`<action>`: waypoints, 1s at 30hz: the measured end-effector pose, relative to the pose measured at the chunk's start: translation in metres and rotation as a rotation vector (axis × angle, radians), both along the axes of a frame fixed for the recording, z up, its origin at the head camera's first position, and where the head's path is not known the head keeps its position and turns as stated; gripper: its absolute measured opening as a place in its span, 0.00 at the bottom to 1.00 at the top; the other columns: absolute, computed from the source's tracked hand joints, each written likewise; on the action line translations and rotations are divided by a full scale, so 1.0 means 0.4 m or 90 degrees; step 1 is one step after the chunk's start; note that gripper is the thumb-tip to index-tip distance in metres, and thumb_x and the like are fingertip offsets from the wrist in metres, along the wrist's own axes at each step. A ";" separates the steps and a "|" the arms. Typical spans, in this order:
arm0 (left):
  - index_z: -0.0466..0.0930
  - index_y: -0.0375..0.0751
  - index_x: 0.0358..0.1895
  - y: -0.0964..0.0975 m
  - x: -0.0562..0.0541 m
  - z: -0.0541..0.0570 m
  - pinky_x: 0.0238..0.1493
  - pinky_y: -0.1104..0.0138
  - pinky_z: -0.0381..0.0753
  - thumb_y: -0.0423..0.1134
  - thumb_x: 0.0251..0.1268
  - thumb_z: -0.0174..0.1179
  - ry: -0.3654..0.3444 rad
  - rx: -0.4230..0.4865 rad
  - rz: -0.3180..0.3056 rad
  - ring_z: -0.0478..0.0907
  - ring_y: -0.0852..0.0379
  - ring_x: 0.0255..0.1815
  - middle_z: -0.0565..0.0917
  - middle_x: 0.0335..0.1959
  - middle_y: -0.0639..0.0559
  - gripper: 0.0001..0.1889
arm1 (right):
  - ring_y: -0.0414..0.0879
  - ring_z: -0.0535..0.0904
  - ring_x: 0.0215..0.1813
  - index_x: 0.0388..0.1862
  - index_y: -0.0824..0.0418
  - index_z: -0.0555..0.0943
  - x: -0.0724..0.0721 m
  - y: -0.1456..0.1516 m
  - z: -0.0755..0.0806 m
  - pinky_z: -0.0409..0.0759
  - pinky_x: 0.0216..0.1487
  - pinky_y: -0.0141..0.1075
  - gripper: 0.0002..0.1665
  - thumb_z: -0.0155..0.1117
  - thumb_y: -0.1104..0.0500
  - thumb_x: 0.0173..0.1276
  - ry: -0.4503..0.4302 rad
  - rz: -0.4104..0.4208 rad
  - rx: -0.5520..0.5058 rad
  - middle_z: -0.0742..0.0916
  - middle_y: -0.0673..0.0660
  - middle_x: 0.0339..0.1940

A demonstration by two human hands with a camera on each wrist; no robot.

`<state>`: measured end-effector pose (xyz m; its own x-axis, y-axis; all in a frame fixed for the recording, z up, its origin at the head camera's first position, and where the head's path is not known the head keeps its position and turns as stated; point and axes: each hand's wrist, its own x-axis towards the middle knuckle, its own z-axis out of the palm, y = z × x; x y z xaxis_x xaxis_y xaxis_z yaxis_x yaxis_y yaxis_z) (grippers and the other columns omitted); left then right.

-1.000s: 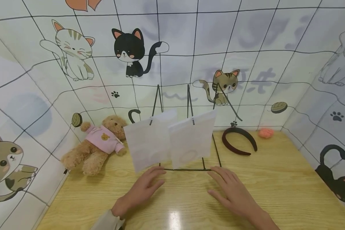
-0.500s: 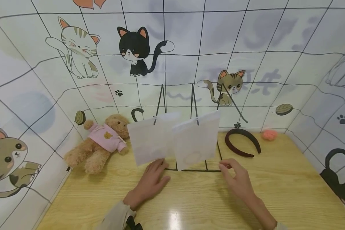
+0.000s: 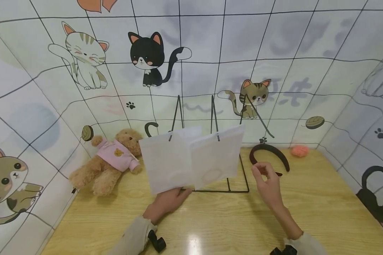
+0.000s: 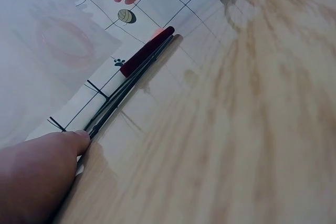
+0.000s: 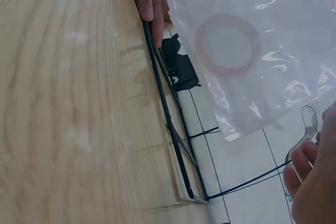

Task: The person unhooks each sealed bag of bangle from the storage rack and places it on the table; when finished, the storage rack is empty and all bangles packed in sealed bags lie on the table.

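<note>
A black wire display rack stands mid-table, its upright arms ending in hooks. From it hang a left frosted plastic bag and a right frosted plastic bag; the right one shows a faint pink ring. My left hand grips the rack's front base bar at the left, under the left bag. Its thumb lies along the bar in the left wrist view; the bag hides the fingertips from the head view. My right hand is raised right of the rack, fingers loosely curled, holding nothing.
A teddy bear in a pink top lies left of the rack. Behind my right hand is a dark red headband, with a coral fluffy item farther right. Cat-patterned cloth walls the wooden table.
Both hands were at the rack's front bar. The left has slid forward under the left bag and now grips the bar. The right has lifted away from the rack's corner, up and rightward.
</note>
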<state>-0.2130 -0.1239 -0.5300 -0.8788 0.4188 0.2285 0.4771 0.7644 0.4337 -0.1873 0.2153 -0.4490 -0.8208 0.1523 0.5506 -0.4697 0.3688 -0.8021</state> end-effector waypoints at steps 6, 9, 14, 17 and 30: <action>0.76 0.48 0.66 -0.004 -0.003 0.005 0.61 0.53 0.76 0.58 0.76 0.49 0.074 -0.042 0.008 0.78 0.48 0.62 0.80 0.63 0.48 0.26 | 0.35 0.74 0.50 0.56 0.73 0.72 -0.032 0.001 -0.047 0.71 0.52 0.22 0.13 0.53 0.66 0.78 -0.037 0.050 -0.027 0.78 0.46 0.49; 0.67 0.47 0.75 -0.003 -0.005 0.010 0.70 0.49 0.68 0.59 0.77 0.47 0.051 -0.051 0.005 0.68 0.45 0.73 0.72 0.72 0.47 0.31 | 0.36 0.74 0.51 0.57 0.70 0.72 -0.029 -0.004 -0.047 0.70 0.53 0.23 0.14 0.52 0.64 0.79 -0.050 0.070 -0.005 0.78 0.48 0.51; 0.78 0.47 0.61 -0.001 -0.011 0.008 0.55 0.56 0.78 0.59 0.77 0.47 0.068 -0.046 0.001 0.81 0.49 0.56 0.84 0.54 0.47 0.24 | 0.35 0.75 0.51 0.57 0.67 0.72 -0.024 -0.010 -0.040 0.70 0.53 0.24 0.13 0.52 0.63 0.79 -0.061 0.072 0.007 0.78 0.49 0.50; 0.79 0.52 0.59 -0.003 -0.011 0.007 0.53 0.56 0.80 0.60 0.76 0.49 0.060 -0.024 0.003 0.81 0.51 0.54 0.84 0.51 0.50 0.22 | 0.35 0.74 0.50 0.57 0.67 0.73 -0.026 -0.015 -0.029 0.70 0.53 0.25 0.12 0.52 0.64 0.79 -0.055 0.070 0.006 0.79 0.49 0.48; 0.69 0.51 0.73 -0.003 0.001 -0.005 0.62 0.54 0.77 0.60 0.77 0.47 0.035 -0.036 0.007 0.75 0.47 0.67 0.77 0.68 0.48 0.29 | 0.39 0.74 0.45 0.53 0.71 0.72 -0.088 -0.080 0.131 0.71 0.48 0.28 0.11 0.53 0.63 0.78 0.030 0.070 -0.079 0.77 0.46 0.44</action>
